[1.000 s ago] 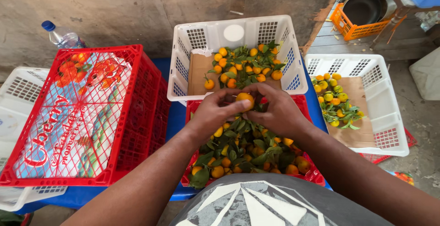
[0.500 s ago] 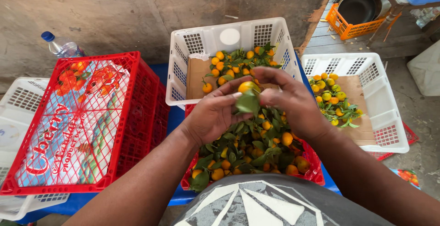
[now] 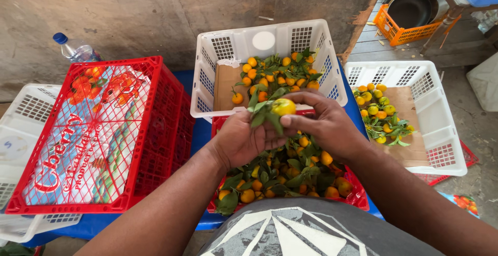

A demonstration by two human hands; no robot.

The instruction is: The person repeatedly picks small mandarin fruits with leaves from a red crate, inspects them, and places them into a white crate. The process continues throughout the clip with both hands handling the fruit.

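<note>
1. Mandarin [image 3: 284, 106]: a yellow-orange fruit with green leaves [image 3: 262, 112] on its stem, held up between both hands above the near red crate [image 3: 358, 196].
2. Right hand [image 3: 324, 123] is closed on the mandarin, thumb and fingertips pinching it from the right side.
3. Left hand [image 3: 244, 141] is curled shut around the leafy stem just left of the fruit.
4. Since a second ago the fruit has turned: then it showed bare and orange on top of the fingers, now the leaves fan out to the left and hang below it, and the hands sit a little higher over the crate.
5. That change reads as the stem and leaves being worked at, with the fruit not yet parted from them.
6. Below the hands the near red crate is full of leafy mandarins.
7. Beyond it a white crate [image 3: 207, 87] holds mandarins mixed with leaves on cardboard.
8. A second white crate [image 3: 446, 126] to the right holds a small cluster of yellow and green fruit.
9. To the left stands a red crate [image 3: 166, 126] lined with printed plastic, a water bottle [image 3: 78, 51] behind it.
</note>
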